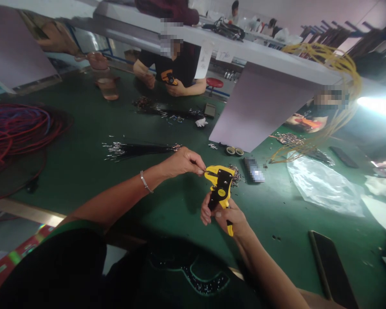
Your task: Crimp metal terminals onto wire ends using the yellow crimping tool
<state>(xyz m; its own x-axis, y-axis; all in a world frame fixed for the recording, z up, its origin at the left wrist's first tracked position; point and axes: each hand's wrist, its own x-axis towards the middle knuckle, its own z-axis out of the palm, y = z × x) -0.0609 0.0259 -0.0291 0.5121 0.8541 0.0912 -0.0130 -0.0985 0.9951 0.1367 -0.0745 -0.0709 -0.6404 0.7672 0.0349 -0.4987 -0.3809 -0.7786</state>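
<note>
My right hand (pixel 227 214) is wrapped round the handles of a yellow and black wire stripper (pixel 223 182), held above the green table (pixel 167 206). Pinched together at the jaws of the tool are the fingertips of my left hand (pixel 188 162); what they hold is too small to make out, perhaps the end of a thin dark wire. Behind my left hand lies a bundle of black wires (pixel 138 149) with bare metallic ends. A pile of small metal terminals (pixel 234 175) is partly hidden behind the tool.
Coiled red and blue wires (pixel 16 133) lie at left. At right are a clear plastic bag (pixel 321 184), a dark phone (pixel 333 268) and tape rolls (pixel 234 151). A panel (pixel 260 103) stands behind. Across the table, a person holds an orange tool (pixel 169 77).
</note>
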